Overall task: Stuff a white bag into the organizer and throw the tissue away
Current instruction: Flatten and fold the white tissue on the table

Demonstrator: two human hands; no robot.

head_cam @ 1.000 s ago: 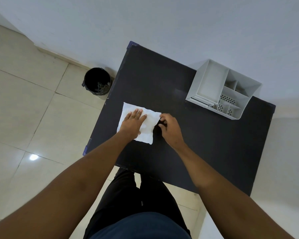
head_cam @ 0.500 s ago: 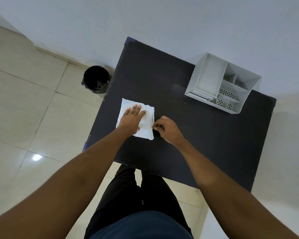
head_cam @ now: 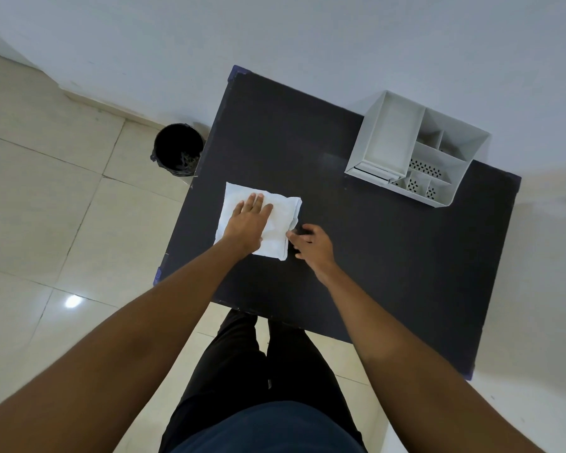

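Head view: the left hand (head_cam: pixel 247 222) lies flat, fingers together and extended, pressing the white bag (head_cam: pixel 276 223) against the dark table (head_cam: pixel 389 256), probably to keep it from sliding while it is folded small. Beside it the right hand (head_cam: pixel 311 243), fingers loosely curled and gripping nothing, touches the bag's right edge. Well apart, at the table's far right corner, the white organizer (head_cam: pixel 389 138) stands with its compartments bare. A black bin (head_cam: pixel 177 150) waits on the floor left of the table. No separate tissue is identifiable.
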